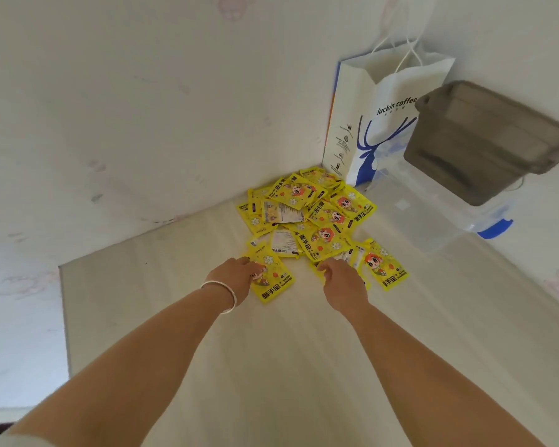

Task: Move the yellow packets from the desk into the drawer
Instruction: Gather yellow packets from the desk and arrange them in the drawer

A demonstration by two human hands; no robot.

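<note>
Pale desk (271,366) in a wall corner carries the packets (307,217) in a loose heap; no drawer shows. Our left hand (236,274) and right hand (341,280) curl onto its near edge, though we cannot tell whether either grips. We should gather several flat before lifting, so none slide off.

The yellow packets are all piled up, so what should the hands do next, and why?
Probably curl the fingers round the nearest packets and lift them. Both the left hand and right hand already rest on the pile of yellow packets on the desk; no drawer is in view.
</note>
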